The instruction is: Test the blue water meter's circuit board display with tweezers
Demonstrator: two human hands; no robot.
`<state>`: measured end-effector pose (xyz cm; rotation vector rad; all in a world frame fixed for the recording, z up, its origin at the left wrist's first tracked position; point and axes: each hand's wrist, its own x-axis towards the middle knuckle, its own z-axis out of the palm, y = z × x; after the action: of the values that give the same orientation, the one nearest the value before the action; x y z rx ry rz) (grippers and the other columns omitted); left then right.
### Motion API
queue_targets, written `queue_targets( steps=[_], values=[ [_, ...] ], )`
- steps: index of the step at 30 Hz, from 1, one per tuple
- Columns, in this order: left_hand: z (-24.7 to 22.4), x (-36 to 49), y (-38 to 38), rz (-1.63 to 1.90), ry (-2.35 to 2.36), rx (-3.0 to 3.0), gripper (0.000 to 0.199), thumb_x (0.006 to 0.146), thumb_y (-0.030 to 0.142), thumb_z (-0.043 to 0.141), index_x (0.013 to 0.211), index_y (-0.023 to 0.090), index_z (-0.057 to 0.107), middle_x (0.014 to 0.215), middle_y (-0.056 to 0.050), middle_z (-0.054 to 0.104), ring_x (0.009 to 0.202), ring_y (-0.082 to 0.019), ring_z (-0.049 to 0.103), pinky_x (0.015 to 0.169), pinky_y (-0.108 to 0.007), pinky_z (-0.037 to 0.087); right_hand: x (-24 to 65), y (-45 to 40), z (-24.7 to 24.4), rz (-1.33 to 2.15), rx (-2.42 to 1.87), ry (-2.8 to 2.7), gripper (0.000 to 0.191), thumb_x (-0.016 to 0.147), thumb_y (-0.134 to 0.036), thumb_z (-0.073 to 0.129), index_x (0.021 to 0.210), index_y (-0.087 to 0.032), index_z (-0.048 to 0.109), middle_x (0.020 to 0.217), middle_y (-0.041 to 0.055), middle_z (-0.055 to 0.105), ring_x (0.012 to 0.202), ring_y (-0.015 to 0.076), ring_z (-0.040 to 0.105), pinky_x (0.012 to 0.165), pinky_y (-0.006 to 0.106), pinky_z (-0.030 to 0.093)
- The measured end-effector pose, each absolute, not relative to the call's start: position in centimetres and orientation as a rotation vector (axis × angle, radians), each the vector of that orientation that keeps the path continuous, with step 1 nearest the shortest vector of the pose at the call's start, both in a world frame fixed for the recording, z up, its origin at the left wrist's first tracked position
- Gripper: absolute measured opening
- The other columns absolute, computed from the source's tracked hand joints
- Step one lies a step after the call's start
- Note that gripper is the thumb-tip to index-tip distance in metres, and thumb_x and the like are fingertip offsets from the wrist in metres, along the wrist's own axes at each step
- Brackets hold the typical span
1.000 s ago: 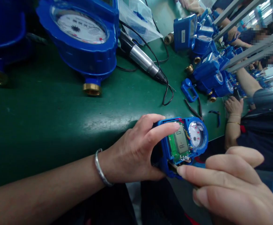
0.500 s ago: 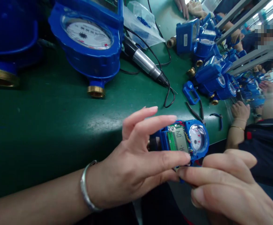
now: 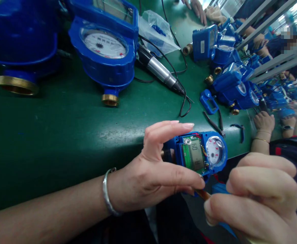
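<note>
At the table's edge lies a small blue water meter (image 3: 204, 152) with its housing open. It bares a green circuit board (image 3: 186, 154), a lit-looking digit display (image 3: 197, 154) and a round dial. My left hand (image 3: 148, 176) grips it from the left, index finger along the far side and thumb over the near side. My right hand (image 3: 260, 193) is closed, pinching a thin orange-brown strip (image 3: 202, 194) whose far end reaches the meter's near edge, beside my left thumb. What that strip is I cannot make out.
Large blue water meters (image 3: 105, 57) with brass ends stand at the left. An electric screwdriver (image 3: 163, 73) with a black cord, a plastic bag (image 3: 158, 30), a blue frame (image 3: 209, 101) and pliers (image 3: 214, 123) lie beyond. Further right are more meters (image 3: 229, 78) and co-workers' hands (image 3: 264, 122).
My right hand has drawn back right and away from the meter, baring the thin strip. My left thumb has slid down off the display to the meter's near edge.
</note>
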<state>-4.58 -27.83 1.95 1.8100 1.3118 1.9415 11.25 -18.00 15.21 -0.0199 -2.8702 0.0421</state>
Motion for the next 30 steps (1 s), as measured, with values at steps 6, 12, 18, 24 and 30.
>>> queue_targets(
  steps=[6,12,18,24,30],
  values=[
    [2.6,-4.6,-28.0,1.835,1.381,1.863,0.017,0.080,0.017,0.076,0.091,0.029,0.072,0.148,0.001,0.024,0.137,-0.027,0.027,0.118,-0.044,0.029,11.1,-18.1,15.0,0.199,0.015,-2.847,0.022,0.089,-0.006,0.054,0.075,-0.021,0.062,0.081,-0.0007,0.047,0.082,0.0135,0.048,0.076,0.028,0.039],
    [3.5,-6.0,-27.6,1.701,1.385,2.081,0.012,0.083,0.028,0.074,0.094,0.030,0.072,0.151,-0.001,0.029,0.138,-0.022,0.029,0.119,-0.042,0.024,10.7,-18.5,15.0,0.367,-0.056,-2.878,0.026,0.097,-0.021,0.050,0.074,-0.023,0.062,0.069,-0.0021,0.054,0.071,0.0123,0.053,0.070,0.026,0.044],
    [3.2,-6.1,-27.5,1.771,1.394,2.041,0.012,0.080,0.030,0.077,0.092,0.029,0.073,0.149,-0.001,0.037,0.134,-0.023,0.035,0.117,-0.041,0.030,12.1,-20.8,13.2,0.546,-0.442,-2.594,0.011,0.095,-0.023,0.053,0.095,-0.024,0.064,0.068,-0.0014,0.060,0.055,0.0096,0.057,0.047,0.018,0.046],
    [2.9,-6.0,-27.2,1.813,1.358,2.065,0.015,0.080,0.026,0.077,0.094,0.028,0.071,0.151,-0.002,0.034,0.134,-0.025,0.036,0.117,-0.044,0.031,13.0,-20.9,11.8,0.604,-0.459,-2.505,0.040,0.078,-0.016,0.076,0.114,-0.018,0.058,0.092,0.0039,0.070,0.070,0.0144,0.070,0.060,0.018,0.060],
    [2.6,-6.2,-27.5,1.764,1.269,1.954,0.022,0.078,0.026,0.080,0.098,0.026,0.071,0.151,-0.004,0.029,0.137,-0.027,0.034,0.115,-0.041,0.036,10.7,-23.9,11.2,0.372,-0.800,-2.275,0.014,0.090,-0.028,0.066,0.079,-0.020,0.063,0.076,-0.0005,0.070,0.068,0.0113,0.068,0.066,0.018,0.057]
  ],
)
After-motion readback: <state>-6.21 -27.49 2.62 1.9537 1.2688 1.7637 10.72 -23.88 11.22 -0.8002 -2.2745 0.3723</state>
